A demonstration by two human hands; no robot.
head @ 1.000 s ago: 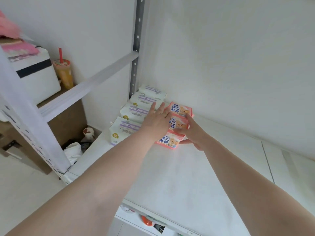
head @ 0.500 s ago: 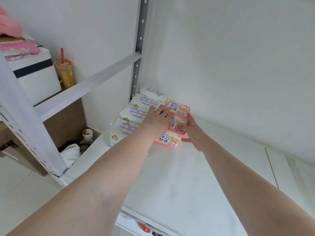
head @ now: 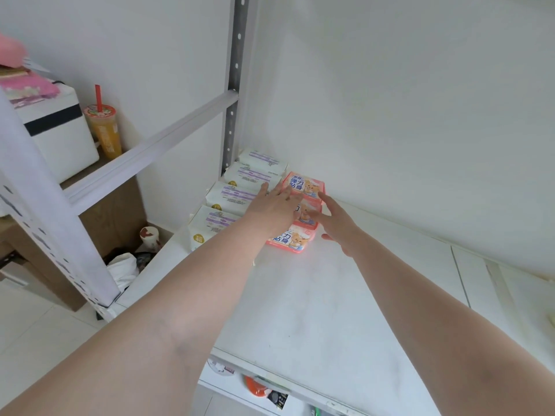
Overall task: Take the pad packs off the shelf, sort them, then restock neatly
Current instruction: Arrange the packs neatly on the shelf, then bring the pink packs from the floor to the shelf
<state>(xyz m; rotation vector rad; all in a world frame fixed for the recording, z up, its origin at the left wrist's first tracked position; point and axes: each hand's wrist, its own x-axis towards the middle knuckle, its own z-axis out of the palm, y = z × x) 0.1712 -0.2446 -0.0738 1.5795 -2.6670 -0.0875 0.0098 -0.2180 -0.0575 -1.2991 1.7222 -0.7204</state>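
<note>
Three pink pad packs (head: 304, 185) with a bear print lie in a row on the white shelf (head: 300, 298), running front to back. To their left, against the grey upright, stands a row of several white packs with purple bands (head: 232, 197). My left hand (head: 271, 207) lies flat with straight fingers across the gap between the two rows, covering part of the middle pink pack. My right hand (head: 338, 223) is at the right side of the pink row with straight fingers, its index finger touching the far pack's edge.
A grey perforated upright (head: 235, 76) and a slanted white brace (head: 144, 151) frame the shelf's left side. Behind the brace stand a white box (head: 60, 136) and an orange drink cup (head: 103, 130). A paper cup (head: 149, 237) and a white bag (head: 121, 267) lie on the floor below.
Both hands stay at the pink row. The right hand has opened out a little from the packs' side, with its index finger now stretched toward the far pack.
</note>
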